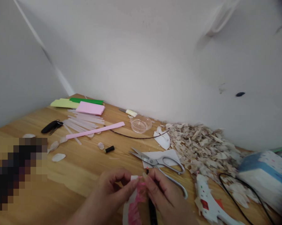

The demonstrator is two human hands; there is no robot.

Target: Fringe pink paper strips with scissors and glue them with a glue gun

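My left hand [108, 195] and my right hand [164, 195] meet low in the middle of the view over a wooden table [84, 168]. Both pinch a strip of white paper with a pink fringed edge [135, 200], which hangs down between them. The right hand also holds a dark pen-like stick [152, 209] with a red tip against the strip. Steel scissors [159, 162] lie shut just beyond my fingers, on a white paper piece.
A heap of pale paper scraps [197, 143] lies at the right by the wall. A white glue gun [211, 203] with a black cord, a blue-white box [267, 175], a clear dish [141, 124], glue sticks [82, 122], coloured paper [90, 107] and keys [52, 126] lie around.
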